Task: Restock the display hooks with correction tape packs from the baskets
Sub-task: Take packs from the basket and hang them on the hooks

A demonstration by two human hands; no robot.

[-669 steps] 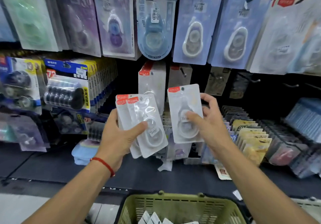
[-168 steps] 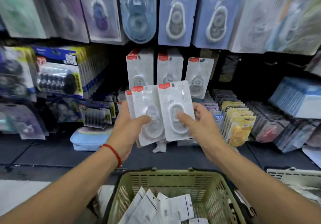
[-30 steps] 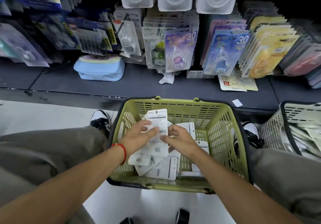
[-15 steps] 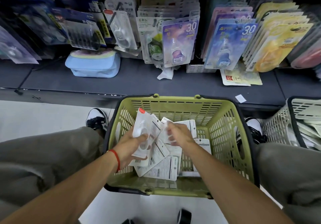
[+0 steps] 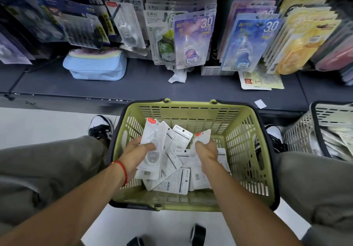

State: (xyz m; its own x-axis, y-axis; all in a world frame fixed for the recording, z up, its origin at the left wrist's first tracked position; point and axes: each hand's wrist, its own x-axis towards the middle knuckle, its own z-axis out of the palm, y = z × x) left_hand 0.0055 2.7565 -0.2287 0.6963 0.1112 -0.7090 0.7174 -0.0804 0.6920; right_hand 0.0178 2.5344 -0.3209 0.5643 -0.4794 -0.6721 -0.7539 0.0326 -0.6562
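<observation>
Inside the green basket (image 5: 246,144), the left hand (image 5: 136,153) grips several correction tape packs (image 5: 152,146); the right hand (image 5: 207,151) pinches one pack (image 5: 202,136).

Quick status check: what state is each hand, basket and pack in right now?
Left hand: gripping a fan of packs.
Right hand: pinching one pack.
Green basket: on the floor, loose packs inside.
White basket: beside it, partly filled.
</observation>
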